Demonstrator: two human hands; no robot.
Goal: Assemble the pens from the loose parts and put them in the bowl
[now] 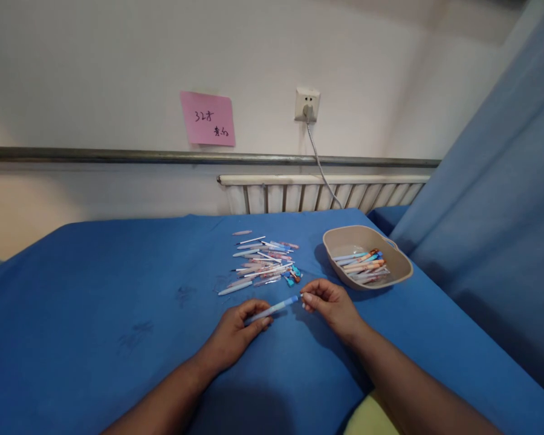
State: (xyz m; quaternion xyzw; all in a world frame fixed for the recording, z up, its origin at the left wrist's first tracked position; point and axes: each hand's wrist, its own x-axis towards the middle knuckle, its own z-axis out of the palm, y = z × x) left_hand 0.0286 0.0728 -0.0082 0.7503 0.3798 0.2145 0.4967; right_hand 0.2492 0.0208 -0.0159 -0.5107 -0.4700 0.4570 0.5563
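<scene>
A pale blue pen (278, 307) lies between the fingers and thumb of my left hand (238, 329), its darker blue end pointing up and to the right. Close by that end, my right hand (333, 308) is closed in a pinch. Something small and whitish shows at its fingertips, too small to name. Just beyond both hands lies a loose pile of pen parts (267, 260): pale and pink barrels, thin white refills, and small teal and orange pieces at its right side.
A beige plastic basket (401, 272) holding several pens (362, 266) stands on the blue sheet (95, 290) to the right. Behind are a white bed rail (326, 180), a wall socket (307, 104) with a plugged cable, and a pink note (207, 119). A blue curtain (494, 151) hangs at right.
</scene>
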